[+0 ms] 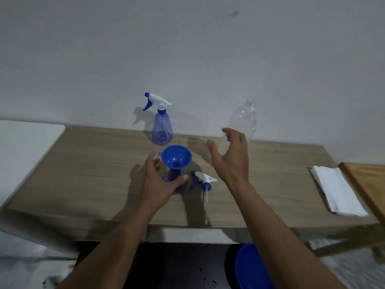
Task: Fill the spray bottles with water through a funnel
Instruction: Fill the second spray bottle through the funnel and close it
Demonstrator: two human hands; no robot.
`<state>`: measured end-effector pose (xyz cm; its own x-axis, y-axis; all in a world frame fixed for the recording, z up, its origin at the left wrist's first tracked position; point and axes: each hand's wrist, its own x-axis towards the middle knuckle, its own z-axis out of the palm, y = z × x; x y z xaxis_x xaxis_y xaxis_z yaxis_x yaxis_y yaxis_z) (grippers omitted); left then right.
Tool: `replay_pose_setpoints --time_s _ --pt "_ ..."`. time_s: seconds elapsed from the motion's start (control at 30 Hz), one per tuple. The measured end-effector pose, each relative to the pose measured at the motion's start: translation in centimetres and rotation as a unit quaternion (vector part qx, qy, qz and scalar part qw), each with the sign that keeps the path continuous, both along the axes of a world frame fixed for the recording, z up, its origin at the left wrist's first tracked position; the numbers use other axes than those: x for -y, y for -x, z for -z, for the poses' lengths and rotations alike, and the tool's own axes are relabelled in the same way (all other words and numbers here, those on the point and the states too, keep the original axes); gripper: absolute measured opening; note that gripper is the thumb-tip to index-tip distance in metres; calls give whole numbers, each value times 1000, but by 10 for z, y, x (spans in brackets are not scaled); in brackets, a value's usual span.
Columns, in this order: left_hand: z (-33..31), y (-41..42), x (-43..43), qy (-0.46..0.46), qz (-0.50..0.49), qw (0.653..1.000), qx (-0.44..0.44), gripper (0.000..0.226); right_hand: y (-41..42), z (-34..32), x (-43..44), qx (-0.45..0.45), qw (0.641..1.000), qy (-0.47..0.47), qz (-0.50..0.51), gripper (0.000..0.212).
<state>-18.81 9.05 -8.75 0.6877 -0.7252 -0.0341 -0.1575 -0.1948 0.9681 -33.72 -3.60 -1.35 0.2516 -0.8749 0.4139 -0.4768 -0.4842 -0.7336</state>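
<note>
A blue funnel [176, 156] stands in the neck of an uncapped blue spray bottle [173, 176] at the table's middle. My left hand [159, 182] wraps around that bottle's body. Its white-and-blue trigger head [203, 180] lies on the table just to the right. A second blue spray bottle [162, 126] with its trigger head on stands by the wall. A clear plastic bottle [242, 119] stands at the back right. My right hand [231, 156] is spread open just in front of the clear bottle, fingers near it; I cannot tell if it touches.
The wooden table [83, 174] runs against a white wall. A stack of white paper napkins [337, 190] lies at the right, beside a wooden board [368, 184]. A blue round container [252, 268] sits on the floor under the front edge. A white surface [25, 147] adjoins on the left.
</note>
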Motion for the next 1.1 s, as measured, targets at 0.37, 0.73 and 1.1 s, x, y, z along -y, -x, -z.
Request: replay_pose_setpoints --time_s 0.37,0.73,1.1 --pt "-34 8 6 3 26 999 43 86 17 19 74 93 981 -127 111 117" --pt "-38 1 4 0 47 998 44 64 14 43 95 140 973 -168 76 56" --pt "-42 -5 6 -24 68 994 84 76 38 -10 72 88 993 -74 -7 58"
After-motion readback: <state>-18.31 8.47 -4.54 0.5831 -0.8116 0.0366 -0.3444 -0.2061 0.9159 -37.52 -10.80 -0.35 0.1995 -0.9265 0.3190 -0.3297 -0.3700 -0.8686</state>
